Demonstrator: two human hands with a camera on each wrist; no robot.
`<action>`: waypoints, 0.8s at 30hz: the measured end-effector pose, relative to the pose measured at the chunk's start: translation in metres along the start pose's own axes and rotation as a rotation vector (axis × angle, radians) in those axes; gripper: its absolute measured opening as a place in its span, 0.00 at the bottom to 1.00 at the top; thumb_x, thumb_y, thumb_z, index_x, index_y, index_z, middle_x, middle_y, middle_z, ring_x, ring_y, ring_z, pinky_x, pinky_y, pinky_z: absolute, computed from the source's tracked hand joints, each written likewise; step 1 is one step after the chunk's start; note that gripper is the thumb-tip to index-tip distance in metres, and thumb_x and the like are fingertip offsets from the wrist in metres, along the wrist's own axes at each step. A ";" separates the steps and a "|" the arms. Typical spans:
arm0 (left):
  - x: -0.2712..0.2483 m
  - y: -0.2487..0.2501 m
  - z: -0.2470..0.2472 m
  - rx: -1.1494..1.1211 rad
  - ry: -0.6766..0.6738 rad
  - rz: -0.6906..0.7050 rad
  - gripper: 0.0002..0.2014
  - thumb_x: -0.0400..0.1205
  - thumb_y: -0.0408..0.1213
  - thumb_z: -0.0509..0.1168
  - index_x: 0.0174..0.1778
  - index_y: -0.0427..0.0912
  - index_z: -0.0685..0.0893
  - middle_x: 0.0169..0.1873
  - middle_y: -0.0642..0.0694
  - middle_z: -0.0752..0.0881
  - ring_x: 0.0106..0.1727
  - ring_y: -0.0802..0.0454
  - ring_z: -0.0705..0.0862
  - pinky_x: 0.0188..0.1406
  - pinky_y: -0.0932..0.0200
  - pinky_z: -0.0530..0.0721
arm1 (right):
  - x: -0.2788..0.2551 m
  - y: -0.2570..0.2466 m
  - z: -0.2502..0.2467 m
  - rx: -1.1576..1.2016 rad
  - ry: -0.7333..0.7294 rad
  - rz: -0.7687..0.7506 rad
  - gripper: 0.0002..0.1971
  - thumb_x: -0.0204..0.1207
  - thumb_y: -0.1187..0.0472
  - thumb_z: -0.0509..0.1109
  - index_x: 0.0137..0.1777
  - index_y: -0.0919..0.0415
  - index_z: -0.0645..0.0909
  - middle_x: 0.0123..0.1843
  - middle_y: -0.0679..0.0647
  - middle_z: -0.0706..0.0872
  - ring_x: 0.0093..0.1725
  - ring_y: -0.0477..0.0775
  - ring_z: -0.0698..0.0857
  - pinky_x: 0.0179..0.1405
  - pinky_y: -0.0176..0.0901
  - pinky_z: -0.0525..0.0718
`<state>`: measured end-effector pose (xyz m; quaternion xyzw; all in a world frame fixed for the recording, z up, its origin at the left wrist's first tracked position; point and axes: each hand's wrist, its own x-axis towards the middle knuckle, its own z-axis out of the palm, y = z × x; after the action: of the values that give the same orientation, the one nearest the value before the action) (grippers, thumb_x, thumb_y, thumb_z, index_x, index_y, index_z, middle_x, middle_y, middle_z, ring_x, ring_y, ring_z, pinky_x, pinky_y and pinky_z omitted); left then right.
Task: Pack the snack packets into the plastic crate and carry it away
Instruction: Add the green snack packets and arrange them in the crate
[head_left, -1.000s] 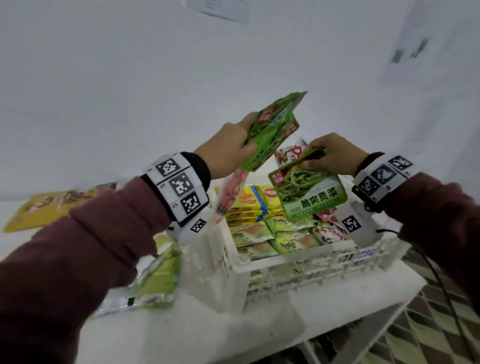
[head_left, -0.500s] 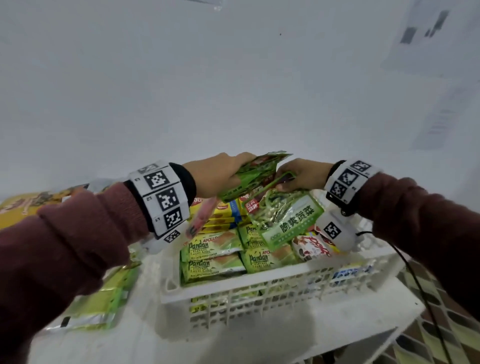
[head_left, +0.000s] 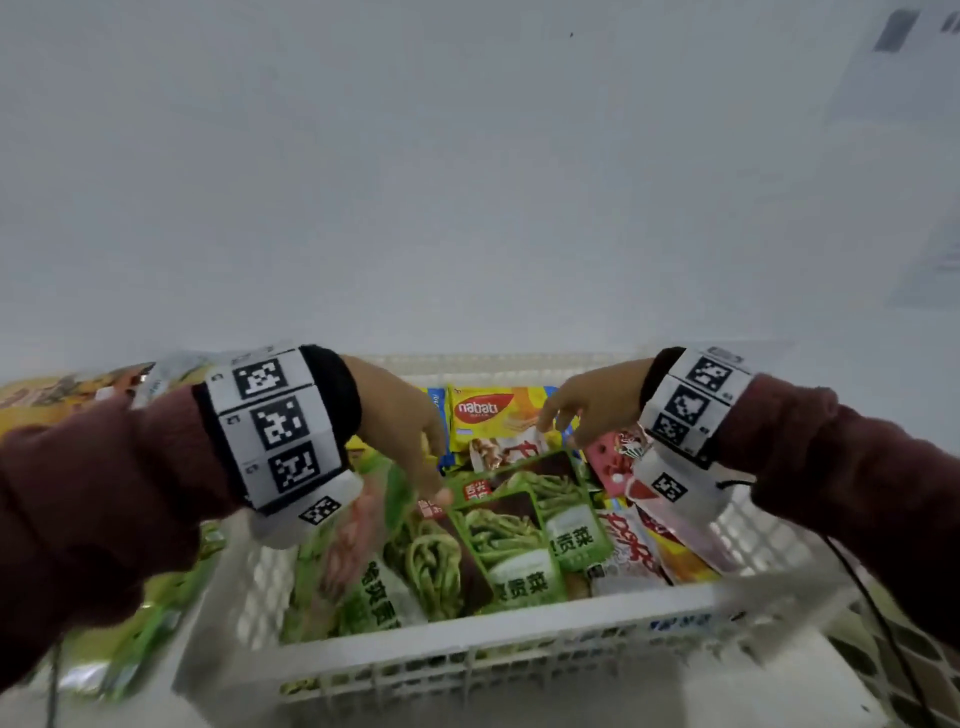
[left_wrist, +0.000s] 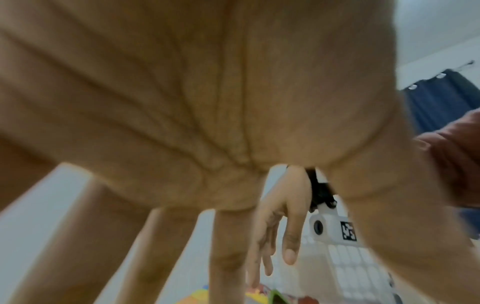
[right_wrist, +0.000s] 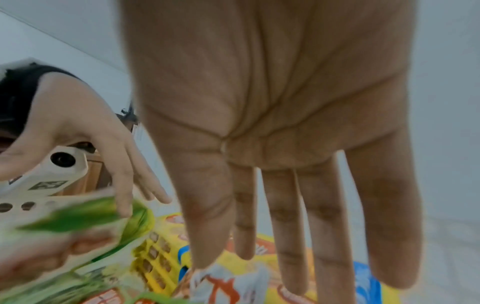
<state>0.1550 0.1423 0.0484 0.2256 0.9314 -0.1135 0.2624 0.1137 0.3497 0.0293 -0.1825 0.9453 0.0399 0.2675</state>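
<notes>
Packets outside crate, far left: yellow packet (head_left: 47, 397) on the table by the wall, plus blurred green packets (head_left: 150, 623) under the left forearm. Judgement: these are not packed yet, so carry-off isn't due.

Left hand (head_left: 400, 421) hangs over the crate's left half, fingers straight and pointing down, holding nothing; left wrist view confirms spread fingers (left_wrist: 228, 257) with no packet in them. Fingertips sit just above or touching the corner of the green vegetable packets (head_left: 524, 540); can't tell contact. A blurred pink-and-green packet (head_left: 358, 530) lies under that wrist, tilted against the left wall, looks loose rather than settled.

White plastic crate (head_left: 493, 631) sits on the white table (head_left: 779, 691), near its right edge. Inside: 2 green vegetable packets overlapped on top at centre, yellow nabati packet (head_left: 493, 410) flat at the back, red-and-white packets (head_left: 634, 540) on the right side. Stacking is layered flat, presumably to keep the load below the rim for carrying.

Right hand (head_left: 592, 400) hovers over the back right of the crate, palm down, fingers extended and empty; right wrist view shows all fingers (right_wrist: 285, 226) straight above the yellow packets.

Both hands free, likely next reach is for the leftover packets on the left.
</notes>
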 end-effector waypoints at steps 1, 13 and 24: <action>0.002 0.002 -0.004 -0.041 0.048 -0.003 0.31 0.78 0.57 0.62 0.77 0.51 0.67 0.77 0.50 0.66 0.76 0.50 0.67 0.71 0.59 0.66 | 0.000 0.006 -0.003 0.006 0.043 -0.022 0.21 0.79 0.63 0.65 0.72 0.56 0.72 0.67 0.55 0.80 0.53 0.52 0.81 0.52 0.38 0.79; 0.056 0.042 0.001 -0.345 0.175 -0.091 0.20 0.82 0.41 0.64 0.70 0.44 0.75 0.64 0.46 0.79 0.63 0.46 0.78 0.59 0.56 0.74 | 0.025 0.021 0.015 0.063 0.179 -0.224 0.15 0.71 0.57 0.75 0.54 0.65 0.82 0.45 0.57 0.86 0.38 0.50 0.81 0.30 0.33 0.74; 0.090 0.046 0.018 -0.328 0.343 -0.130 0.15 0.81 0.40 0.66 0.61 0.39 0.81 0.62 0.42 0.78 0.61 0.47 0.78 0.49 0.62 0.71 | 0.027 0.022 0.032 0.245 0.088 -0.260 0.13 0.73 0.68 0.73 0.56 0.69 0.79 0.34 0.58 0.85 0.27 0.48 0.79 0.25 0.32 0.79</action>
<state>0.1166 0.2088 -0.0197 0.1355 0.9807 0.0628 0.1258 0.1001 0.3675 -0.0127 -0.2710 0.9223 -0.1183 0.2490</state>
